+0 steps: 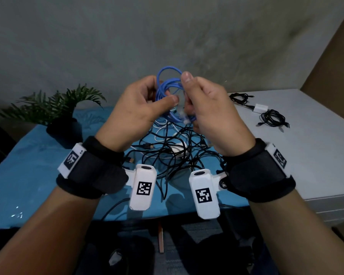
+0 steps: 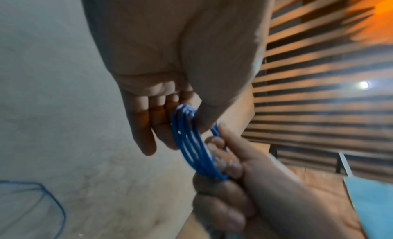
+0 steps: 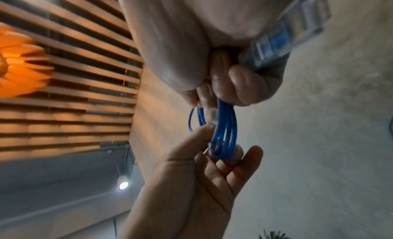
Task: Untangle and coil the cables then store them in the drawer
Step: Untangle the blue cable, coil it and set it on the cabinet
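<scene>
A blue cable point(image 1: 168, 89) wound into several loops is held up above the table between both hands. My left hand point(image 1: 162, 96) holds one side of the coil point(image 2: 191, 145), thumb against its fingers. Gripping the other side, my right hand point(image 1: 187, 94) has its fingers curled round the strands point(image 3: 225, 128). A clear plug point(image 3: 287, 34) sticks out of the right fist, and a second clear plug point(image 3: 212, 116) lies against the left thumb. Below the hands a tangle of black and white cables point(image 1: 173, 153) lies on the blue table point(image 1: 38, 175).
A white cabinet point(image 1: 316, 155) stands at the right, with two coiled black cables point(image 1: 272, 118) and a white adapter point(image 1: 261, 108) on top. Its drawer fronts show at the lower right edge. A dark potted plant point(image 1: 64, 116) stands at the table's back left.
</scene>
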Available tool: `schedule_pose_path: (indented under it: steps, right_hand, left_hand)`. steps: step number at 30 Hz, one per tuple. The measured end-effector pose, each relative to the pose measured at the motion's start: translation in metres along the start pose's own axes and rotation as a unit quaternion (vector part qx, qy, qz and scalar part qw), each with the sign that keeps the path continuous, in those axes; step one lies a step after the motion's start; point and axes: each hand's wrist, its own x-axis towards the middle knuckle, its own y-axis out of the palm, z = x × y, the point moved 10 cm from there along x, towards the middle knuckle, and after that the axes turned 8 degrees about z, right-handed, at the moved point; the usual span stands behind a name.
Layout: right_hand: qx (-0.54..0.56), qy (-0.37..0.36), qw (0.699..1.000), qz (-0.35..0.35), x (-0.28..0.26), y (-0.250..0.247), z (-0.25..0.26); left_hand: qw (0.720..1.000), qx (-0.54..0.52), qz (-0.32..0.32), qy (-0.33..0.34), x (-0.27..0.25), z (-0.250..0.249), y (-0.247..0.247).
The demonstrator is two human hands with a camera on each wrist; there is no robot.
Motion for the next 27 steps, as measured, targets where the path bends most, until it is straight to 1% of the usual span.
schedule_pose_path:
  steps: [2, 4, 5, 6, 8, 10, 13, 15, 16, 17, 19, 20, 22, 24, 25, 26, 27]
  right_hand:
    - [-0.038, -0.026, 0.999, 0.005, 0.0, 0.007, 0.002]
    - [-0.103, -0.049, 0.993, 0.016, -0.002, 0.02, 0.003]
    - [-0.14, -0.051, 0.988, 0.025, -0.003, 0.027, 0.004]
    - [-0.168, -0.053, 0.984, 0.031, -0.005, 0.033, 0.005]
    - [-0.172, -0.055, 0.983, 0.033, -0.006, 0.036, 0.004]
    - [-0.129, -0.048, 0.99, 0.032, -0.002, 0.028, 0.001]
    - [-0.03, -0.003, 0.999, 0.029, 0.003, 0.014, -0.01]
    - [0.054, 0.043, 0.997, 0.028, 0.001, 0.005, -0.015]
    - [0.087, 0.066, 0.994, 0.03, 0.001, 0.0, -0.017]
    - [0.106, 0.084, 0.99, 0.034, 0.002, -0.007, -0.02]
    - [0.11, 0.105, 0.988, 0.035, 0.003, -0.024, -0.023]
    - [0.11, 0.109, 0.987, 0.032, 0.004, -0.03, -0.025]
    - [0.11, 0.112, 0.987, 0.026, 0.005, -0.033, -0.028]
    - [0.106, 0.114, 0.987, 0.031, 0.004, -0.026, -0.029]
    - [0.103, 0.115, 0.987, 0.034, 0.003, -0.023, -0.029]
    - [0.101, 0.116, 0.987, 0.037, 0.003, -0.02, -0.029]
    - [0.102, 0.118, 0.987, 0.04, 0.002, -0.018, -0.028]
  left_hand:
    - [0.997, 0.062, -0.047, 0.005, 0.0, 0.003, -0.006]
    - [0.977, 0.186, -0.103, 0.015, -0.004, 0.003, -0.014]
    - [0.965, 0.232, -0.122, 0.019, -0.006, 0.003, -0.017]
    - [0.959, 0.254, -0.128, 0.022, -0.007, 0.002, -0.018]
    - [0.959, 0.26, -0.111, 0.015, -0.006, 0.003, -0.018]
    - [0.965, 0.254, -0.066, -0.003, -0.004, 0.006, -0.015]
    - [0.959, 0.282, 0.005, -0.007, -0.003, 0.001, -0.009]
    - [0.955, 0.295, 0.042, -0.014, -0.006, 0.0, -0.009]
    - [0.954, 0.298, 0.04, -0.018, -0.007, 0.0, -0.013]
    - [0.952, 0.304, 0.022, -0.025, -0.007, -0.001, -0.021]
    - [0.948, 0.312, -0.024, -0.05, -0.009, 0.0, -0.034]
    - [0.948, 0.31, -0.027, -0.063, -0.009, 0.001, -0.035]
    - [0.94, 0.33, 0.014, -0.084, -0.008, 0.005, -0.021]
    - [0.918, 0.379, 0.062, -0.101, -0.01, 0.008, -0.007]
    - [0.908, 0.401, 0.071, -0.098, -0.01, 0.006, -0.003]
    - [0.903, 0.415, 0.071, -0.08, -0.009, 0.003, -0.003]
    - [0.908, 0.41, 0.066, -0.051, -0.007, -0.002, -0.003]
